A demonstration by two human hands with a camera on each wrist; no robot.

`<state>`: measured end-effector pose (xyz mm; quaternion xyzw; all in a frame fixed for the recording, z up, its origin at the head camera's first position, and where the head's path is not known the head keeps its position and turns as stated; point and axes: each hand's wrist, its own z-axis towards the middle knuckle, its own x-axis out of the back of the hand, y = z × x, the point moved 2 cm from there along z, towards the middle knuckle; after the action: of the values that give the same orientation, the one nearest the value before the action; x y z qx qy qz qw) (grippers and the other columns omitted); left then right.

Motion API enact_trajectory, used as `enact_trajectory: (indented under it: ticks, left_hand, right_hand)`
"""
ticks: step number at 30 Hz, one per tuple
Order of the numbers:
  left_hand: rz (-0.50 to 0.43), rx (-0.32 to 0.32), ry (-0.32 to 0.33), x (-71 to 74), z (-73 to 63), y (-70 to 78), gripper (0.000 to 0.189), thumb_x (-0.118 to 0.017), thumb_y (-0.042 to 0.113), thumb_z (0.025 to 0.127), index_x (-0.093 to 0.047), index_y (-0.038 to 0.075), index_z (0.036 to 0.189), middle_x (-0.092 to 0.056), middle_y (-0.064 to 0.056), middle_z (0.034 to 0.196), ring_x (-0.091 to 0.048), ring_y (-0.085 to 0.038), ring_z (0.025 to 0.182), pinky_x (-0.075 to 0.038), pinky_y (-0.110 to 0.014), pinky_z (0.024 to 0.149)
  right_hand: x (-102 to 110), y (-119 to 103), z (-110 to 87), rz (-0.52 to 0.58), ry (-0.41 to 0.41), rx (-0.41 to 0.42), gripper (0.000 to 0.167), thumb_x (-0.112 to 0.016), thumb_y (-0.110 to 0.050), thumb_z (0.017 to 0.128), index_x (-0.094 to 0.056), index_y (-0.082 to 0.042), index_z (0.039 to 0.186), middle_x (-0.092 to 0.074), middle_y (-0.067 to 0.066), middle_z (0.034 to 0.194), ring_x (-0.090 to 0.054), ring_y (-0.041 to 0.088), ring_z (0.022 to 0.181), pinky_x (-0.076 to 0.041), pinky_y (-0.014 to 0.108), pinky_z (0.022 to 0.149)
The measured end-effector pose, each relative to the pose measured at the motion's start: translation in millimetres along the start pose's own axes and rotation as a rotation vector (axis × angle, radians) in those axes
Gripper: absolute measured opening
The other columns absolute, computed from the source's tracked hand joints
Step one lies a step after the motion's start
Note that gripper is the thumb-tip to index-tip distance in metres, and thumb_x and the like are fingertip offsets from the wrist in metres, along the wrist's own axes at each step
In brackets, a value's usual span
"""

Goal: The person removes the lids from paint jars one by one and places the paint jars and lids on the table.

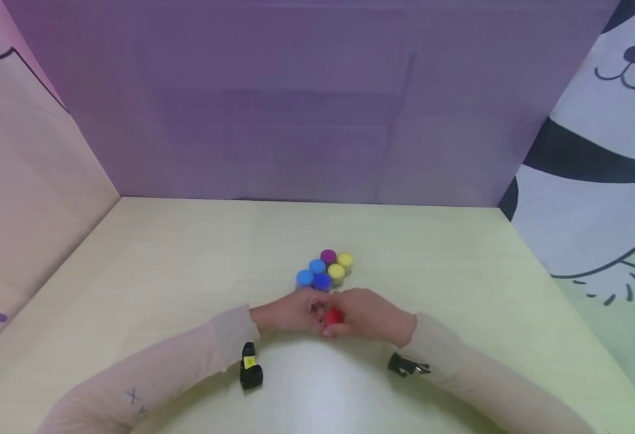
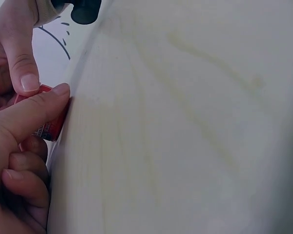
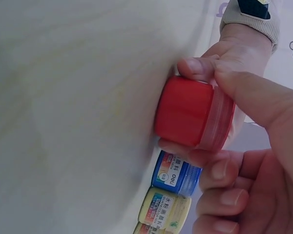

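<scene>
Near the middle of the pale bench (image 1: 187,253), two hands meet around a small red jar (image 1: 334,317). The left hand (image 1: 294,310) and the right hand (image 1: 374,316) each have their grip pinching it: the left thumb lies along one side with the fingers curled, and the right thumb presses by the paler, see-through band close to one end, its fingers bent beneath. A dark printed label shows on the jar in the left wrist view. Whether its base touches the bench, I cannot tell.

Just beyond the hands, six more jars stand close together in two slanting rows. The left row has two light blue jars (image 1: 304,278) and, farthest back, a purple jar (image 1: 328,257); the right row has a dark blue jar (image 1: 322,281) nearest the hands, then two yellow jars (image 1: 336,274). Seen from the right wrist, the dark blue jar and the nearer yellow one bear printed labels.

Both forearms wear light sleeves (image 1: 187,355), the left one marked in ink, and a black device (image 1: 251,369) sits at each wrist. Behind the bench rises a purple wall (image 1: 295,108), with a panda picture (image 1: 594,144) at the right.
</scene>
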<state>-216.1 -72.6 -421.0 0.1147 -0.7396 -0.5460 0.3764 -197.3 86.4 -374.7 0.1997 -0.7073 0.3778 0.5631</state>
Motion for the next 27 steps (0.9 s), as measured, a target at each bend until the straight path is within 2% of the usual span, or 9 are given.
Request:
enact_trajectory:
  ticks: [5, 7, 17, 22, 27]
  left_hand:
    - [-0.002, 0.026, 0.002, 1.0, 0.1, 0.6, 0.036, -0.078, 0.012, 0.078, -0.066, 0.018, 0.112, -0.055, 0.002, 0.067, -0.050, -0.009, 0.065, -0.042, -0.022, 0.060]
    - [-0.004, 0.035, -0.001, 0.8, 0.1, 1.1, 0.035, -0.078, 0.013, 0.077, -0.067, 0.017, 0.109, -0.056, 0.002, 0.067, -0.050, -0.010, 0.064, -0.042, -0.022, 0.059]
    - [-0.014, 0.066, -0.018, 0.2, -0.5, 6.2, 0.018, -0.078, 0.013, 0.077, -0.063, 0.013, 0.086, -0.056, 0.002, 0.067, -0.051, -0.011, 0.065, -0.042, -0.023, 0.061]
    - [-0.032, 0.073, -0.016, -0.5, 1.3, 5.5, 0.018, -0.078, 0.011, 0.077, -0.062, 0.011, 0.085, -0.056, 0.000, 0.068, -0.050, -0.012, 0.065, -0.042, -0.023, 0.060]
    - [-0.037, 0.080, -0.018, 0.3, 1.1, 5.8, 0.018, -0.078, 0.011, 0.077, -0.063, 0.012, 0.087, -0.056, 0.000, 0.067, -0.050, -0.012, 0.064, -0.041, -0.024, 0.059]
  right_hand:
    - [1.5, -1.2, -0.4, -0.007, -0.015, 0.027, 0.049, -0.067, -0.037, 0.085, -0.059, -0.005, 0.121, -0.047, -0.009, 0.066, -0.041, 0.003, 0.058, -0.039, 0.018, 0.057]
    - [1.5, -0.9, -0.7, -0.013, -0.020, 0.036, 0.054, -0.067, -0.037, 0.085, -0.055, -0.004, 0.127, -0.047, -0.009, 0.067, -0.041, 0.003, 0.058, -0.039, 0.018, 0.057]
    - [1.9, 2.1, -1.6, -0.030, -0.018, 0.117, 0.060, -0.066, -0.040, 0.084, -0.052, -0.004, 0.130, -0.050, -0.009, 0.071, -0.042, 0.003, 0.062, -0.040, 0.017, 0.060]
    - [5.8, 3.0, -1.6, -0.035, -0.033, 0.137, 0.054, -0.066, -0.040, 0.085, -0.054, -0.006, 0.125, -0.054, -0.007, 0.076, -0.046, 0.003, 0.067, -0.043, 0.018, 0.066]
    - [9.4, 2.4, 0.1, -0.040, -0.068, 0.138, 0.057, -0.067, -0.039, 0.085, -0.051, -0.007, 0.130, -0.055, -0.007, 0.077, -0.049, 0.004, 0.070, -0.045, 0.019, 0.068]
